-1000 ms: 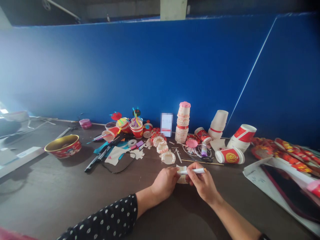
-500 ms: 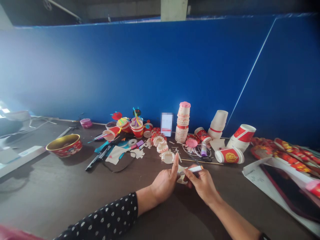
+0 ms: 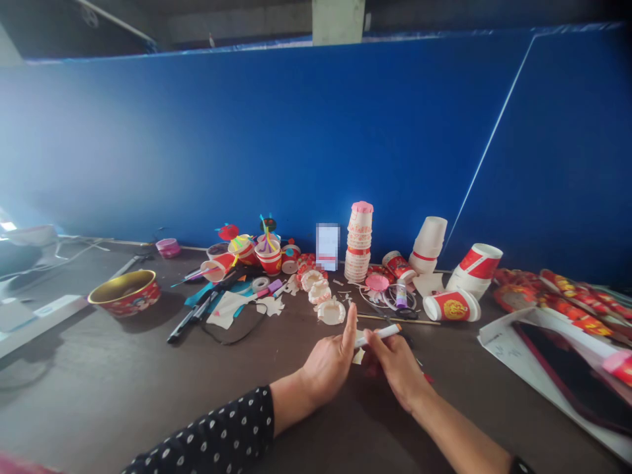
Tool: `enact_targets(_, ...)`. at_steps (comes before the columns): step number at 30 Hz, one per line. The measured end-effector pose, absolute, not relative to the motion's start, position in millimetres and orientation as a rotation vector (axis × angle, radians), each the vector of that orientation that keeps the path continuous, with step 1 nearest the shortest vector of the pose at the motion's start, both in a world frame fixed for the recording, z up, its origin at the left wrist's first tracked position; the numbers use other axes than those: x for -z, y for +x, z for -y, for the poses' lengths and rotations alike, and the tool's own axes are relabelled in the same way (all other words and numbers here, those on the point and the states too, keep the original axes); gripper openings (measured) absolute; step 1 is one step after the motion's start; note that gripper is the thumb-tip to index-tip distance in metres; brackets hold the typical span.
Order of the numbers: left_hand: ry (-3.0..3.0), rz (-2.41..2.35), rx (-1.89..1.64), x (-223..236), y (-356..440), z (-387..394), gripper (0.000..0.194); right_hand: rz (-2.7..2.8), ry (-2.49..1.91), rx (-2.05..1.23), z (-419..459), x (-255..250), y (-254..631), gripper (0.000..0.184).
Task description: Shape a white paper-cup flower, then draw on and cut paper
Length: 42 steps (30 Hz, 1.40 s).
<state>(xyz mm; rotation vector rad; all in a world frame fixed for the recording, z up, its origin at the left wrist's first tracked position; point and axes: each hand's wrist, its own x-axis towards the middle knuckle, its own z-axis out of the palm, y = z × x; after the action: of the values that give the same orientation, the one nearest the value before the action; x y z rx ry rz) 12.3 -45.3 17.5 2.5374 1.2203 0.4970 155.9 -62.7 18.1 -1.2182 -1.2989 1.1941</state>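
Observation:
Low over the front of the table, my right hand (image 3: 399, 368) closes around a white marker (image 3: 385, 334) with an orange end, pinched under the thumb. Facing it, my left hand (image 3: 328, 365) points its thumb straight up; its other fingers are mostly hidden behind the palm. Between the hands a small piece of pale paper (image 3: 358, 357) shows, apparently held in my left fingers. The marker's left end reaches close to my left hand; whether they touch I cannot tell. Just beyond lie cut white cup pieces (image 3: 330, 312) with toothed edges.
A tall stack of paper cups (image 3: 359, 253) stands by the blue partition (image 3: 276, 131). Red and white cups (image 3: 451, 306) lie to the right, near a phone (image 3: 567, 368) on a white tray. At left are a red bowl (image 3: 128, 299), black scissors-like tools and paper scraps (image 3: 227, 308).
The marker has shifted slightly left toward my left hand, and less of the pale paper shows between the hands. The whole view has moved a little.

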Motion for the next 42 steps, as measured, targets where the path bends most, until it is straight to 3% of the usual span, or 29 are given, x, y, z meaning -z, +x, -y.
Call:
enact_targets(7,2.526,-1.302,-0.831,-17.0,10.3,39.4,0.063,1.077,-1.269,-0.945,46.4,-24.1,191.1,0.031)
enact_targets(12,2.417,-1.477,-0.799,-14.0,10.2,35.1,0.054,1.174,-1.568,-0.653,31.0,-28.0,233.9,0.024)
enact_targets(17,2.272,-1.502,-0.73,-12.7,14.5,34.2,0.062,1.647,-1.967,-0.005,26.6,-31.3,251.3,0.019)
enact_targets(25,2.223,-1.5,-0.648,-5.2,14.5,27.2,0.061,1.912,-1.974,0.313,27.4,-18.6,248.2,0.029)
enact_targets(32,2.178,-1.497,-0.627,-8.4,15.5,29.4,0.054,2.125,-1.722,0.165,25.6,-9.8,241.9,0.047)
enact_targets(37,2.099,-1.497,-0.639,-12.3,16.2,31.4,0.019,2.138,-1.745,0.135,25.1,-9.0,242.1,0.044)
enact_targets(42,1.934,-1.517,-0.738,-13.3,14.5,27.3,0.013,2.152,-1.762,0.138,24.8,-13.1,239.0,0.039)
